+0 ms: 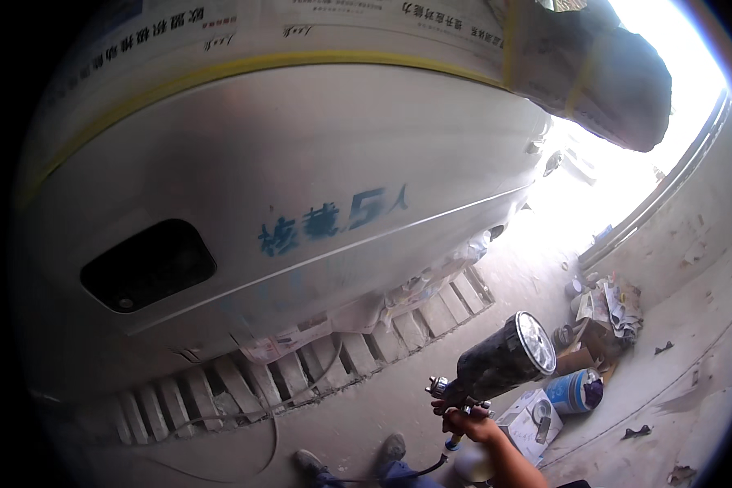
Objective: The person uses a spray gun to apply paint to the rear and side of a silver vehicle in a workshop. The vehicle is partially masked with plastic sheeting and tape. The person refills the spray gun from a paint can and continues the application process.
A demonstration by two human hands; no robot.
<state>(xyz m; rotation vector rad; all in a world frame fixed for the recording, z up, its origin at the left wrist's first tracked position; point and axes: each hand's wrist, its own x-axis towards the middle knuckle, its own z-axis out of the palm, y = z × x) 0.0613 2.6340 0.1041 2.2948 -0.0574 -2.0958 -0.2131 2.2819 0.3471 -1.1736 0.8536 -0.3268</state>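
Observation:
My right hand [475, 424] is wrapped around the handle of a paint spray gun [496, 359], low and to the right of centre. A large dark cup with a clear round end sits on the gun, tilted up to the right. The nozzle points left toward a white vehicle door panel [244, 154], and a gap separates the two. A hose [419, 472] runs from the grip's base down to the left. Blue stencilled characters mark the panel, which also has a dark door-handle recess [149, 265]. My left hand is out of sight.
Newspaper [342, 24] edged with yellow tape covers the upper door; the mirror [618, 89] is wrapped. A slatted floor grate [358, 355] lies below the vehicle. At right are a blue can [568, 392], a white box [529, 427] and crumpled paper [618, 305] beside a wall.

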